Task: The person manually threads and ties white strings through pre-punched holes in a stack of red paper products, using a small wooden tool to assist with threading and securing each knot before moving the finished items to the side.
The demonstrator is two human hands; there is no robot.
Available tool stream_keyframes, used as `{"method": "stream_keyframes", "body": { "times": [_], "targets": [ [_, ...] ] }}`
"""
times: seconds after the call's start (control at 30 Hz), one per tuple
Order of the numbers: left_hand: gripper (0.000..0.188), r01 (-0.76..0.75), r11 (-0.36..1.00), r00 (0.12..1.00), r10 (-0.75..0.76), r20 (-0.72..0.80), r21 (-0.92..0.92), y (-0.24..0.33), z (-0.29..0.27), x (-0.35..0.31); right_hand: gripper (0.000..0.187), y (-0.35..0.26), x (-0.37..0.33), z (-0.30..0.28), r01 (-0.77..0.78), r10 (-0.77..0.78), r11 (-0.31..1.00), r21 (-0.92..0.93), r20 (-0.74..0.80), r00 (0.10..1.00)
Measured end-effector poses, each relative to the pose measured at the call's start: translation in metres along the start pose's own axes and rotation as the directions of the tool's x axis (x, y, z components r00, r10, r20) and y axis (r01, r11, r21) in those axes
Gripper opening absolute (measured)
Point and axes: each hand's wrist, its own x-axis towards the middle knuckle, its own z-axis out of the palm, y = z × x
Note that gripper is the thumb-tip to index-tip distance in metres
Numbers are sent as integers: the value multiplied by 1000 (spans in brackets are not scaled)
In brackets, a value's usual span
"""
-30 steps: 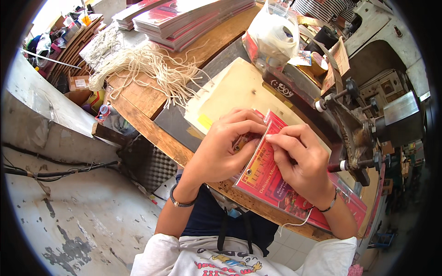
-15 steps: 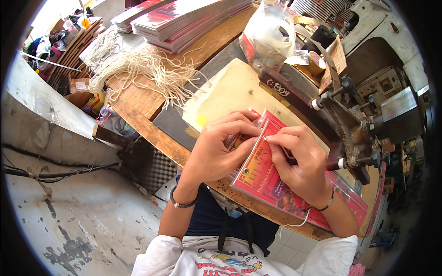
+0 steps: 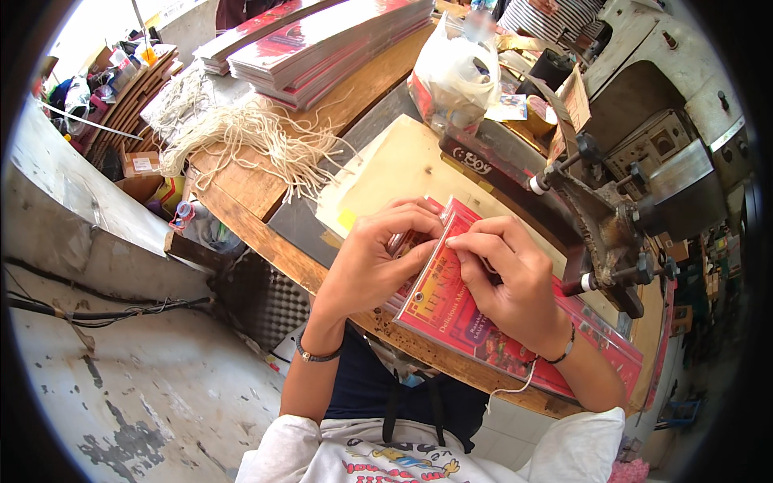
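A red printed card in clear plastic (image 3: pixel 441 312) is tilted up at the table's edge, with a metal eyelet (image 3: pixel 419 296) near its lower left corner. My left hand (image 3: pixel 372 256) is closed on its upper left edge, thumb and fingers curled round the side. Against the front near that edge, my right hand (image 3: pixel 513 283) pinches a white cord, whose tip is hidden by the fingers. The loose tail of the cord (image 3: pixel 515 390) hangs out below my right wrist. More red cards (image 3: pixel 600 342) lie under my right forearm.
A bundle of white cords (image 3: pixel 258 141) and a tall stack of red cards (image 3: pixel 322 48) lie at the far left. Beyond the cream board (image 3: pixel 386 177) stands a white plastic bag (image 3: pixel 455 76). A metal machine clamp (image 3: pixel 608 209) juts in at right. Another person's striped top (image 3: pixel 547 20) shows behind.
Both hands and the card have shifted slightly left in view. The pale cord tip seen at my right fingertips before is now covered by them.
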Motion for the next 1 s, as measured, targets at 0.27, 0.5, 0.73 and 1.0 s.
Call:
{"method": "stream_keyframes", "body": {
  "times": [0.27, 0.5, 0.73, 1.0],
  "targets": [
    [12, 87, 995, 995, -84, 50, -48, 3, -2, 0, 23, -3, 0, 3, 16, -15, 999, 30, -60, 998],
    [10, 174, 983, 984, -170, 61, -67, 4, -4, 0, 22, -7, 4, -3, 36, -36, 999, -1, -33, 999],
    [14, 198, 979, 979, -195, 50, -42, 11, 0, 1, 22, -5, 5, -4, -5, 5, 1000, 2, 3, 1000],
    [20, 93, 995, 989, -90, 115, -21, 1, -7, -4, 22, -6, 3, -6, 28, -28, 999, -27, -2, 1000]
  ]
}}
